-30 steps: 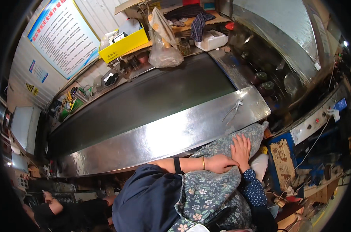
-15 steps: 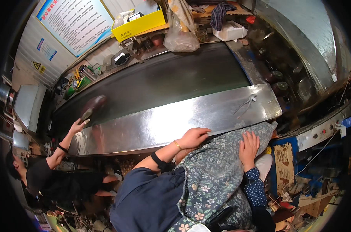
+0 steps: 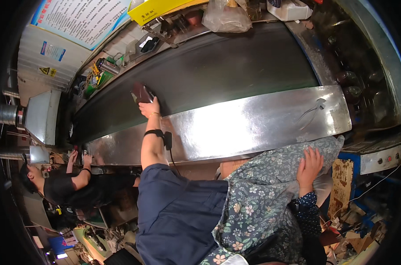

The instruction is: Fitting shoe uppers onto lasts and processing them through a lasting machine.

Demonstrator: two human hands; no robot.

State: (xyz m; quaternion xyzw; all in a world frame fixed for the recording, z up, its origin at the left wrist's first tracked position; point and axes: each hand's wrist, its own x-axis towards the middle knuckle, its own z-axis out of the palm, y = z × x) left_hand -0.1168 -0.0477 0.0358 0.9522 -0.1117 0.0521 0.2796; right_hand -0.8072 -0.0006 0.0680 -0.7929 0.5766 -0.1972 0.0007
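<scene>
While our right hand [image 3: 311, 168] lies flat on the floral apron [image 3: 258, 185], fingers a bit spread and nothing in them, our left hand [image 3: 149, 107] is stretched out over the conveyor belt [image 3: 236, 66] at what looks like a maroon shoe [image 3: 142, 92]. Here's the bit of geometry that counts for us: the shoe lies just past the left hand, away from us and slightly to the left, its long axis running diagonally from far left to near right, so the near end sits right at our fingers. They look curled around that end, but honestly we can't tell if they're clamped or only touching. The left is easily the nearer one; our right is well apart.

The shoe is in the belt's left half, roughly between its far and near edges. Along that near edge runs our shiny steel counter [image 3: 262, 119], with what look like metal pliers [image 3: 317, 107] lying near its right end. A co-worker [image 3: 61, 187] is over by its left end.

Containers: past the belt's far edge there's a yellow box [image 3: 174, 8], mostly out of view so no clue what's inside; a cloudy plastic bag [image 3: 227, 18], contents unclear; a white tub [image 3: 293, 12], cut off too; and toward the left, a green tray [image 3: 105, 78] with yellow-handled tools in or beside it.
</scene>
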